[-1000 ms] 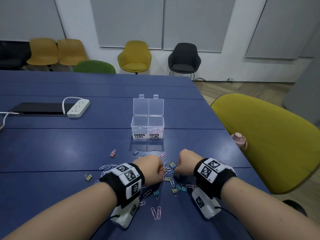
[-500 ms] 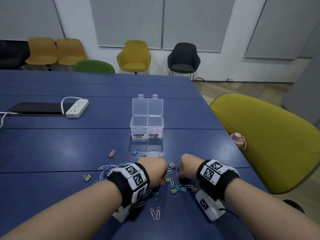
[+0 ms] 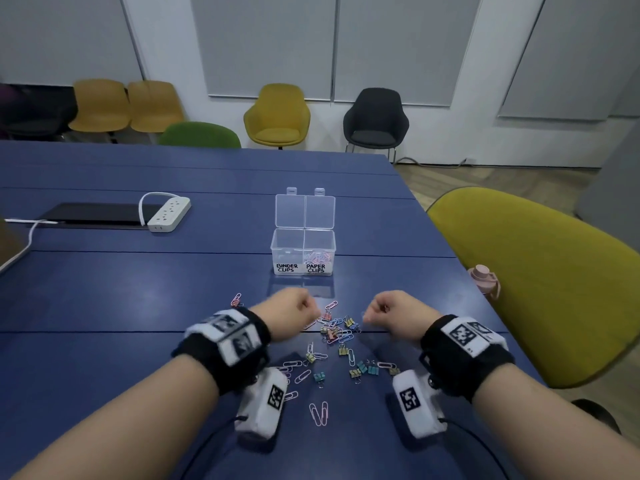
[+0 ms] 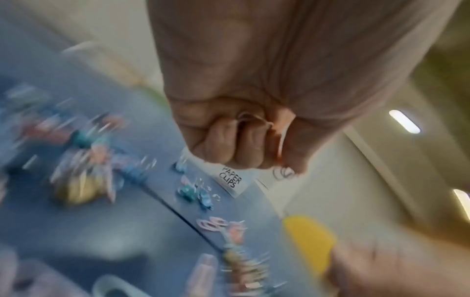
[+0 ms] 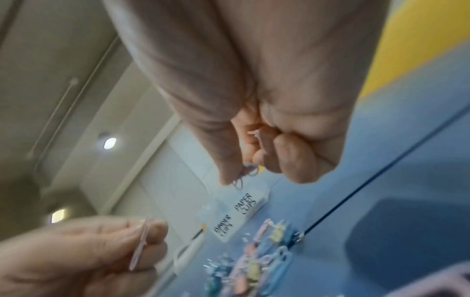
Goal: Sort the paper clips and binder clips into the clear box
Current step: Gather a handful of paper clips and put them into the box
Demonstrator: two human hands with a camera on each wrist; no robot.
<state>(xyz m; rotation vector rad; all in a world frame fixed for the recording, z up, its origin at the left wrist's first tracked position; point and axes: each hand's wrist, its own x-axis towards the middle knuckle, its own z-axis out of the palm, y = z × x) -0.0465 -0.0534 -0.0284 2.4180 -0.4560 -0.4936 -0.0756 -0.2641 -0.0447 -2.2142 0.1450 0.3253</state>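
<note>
A long blue table (image 3: 138,289) is filling the room, standing on a wood floor (image 3: 467,181). Beyond the table's far edge, a green chair (image 3: 199,135), three yellow chairs (image 3: 277,116) and a black chair (image 3: 375,123) are lining a white wall with grey panels (image 3: 263,43). Another yellow chair (image 3: 540,278) is sitting at the table's right side.

The box (image 3: 303,251) is clear, glossy plastic with white paper labels. The table (image 3: 121,299) is smooth, matt blue. The clips (image 3: 337,332) are thin coated wire and painted metal. The wristbands (image 3: 228,341) look like soft black cloth.
</note>
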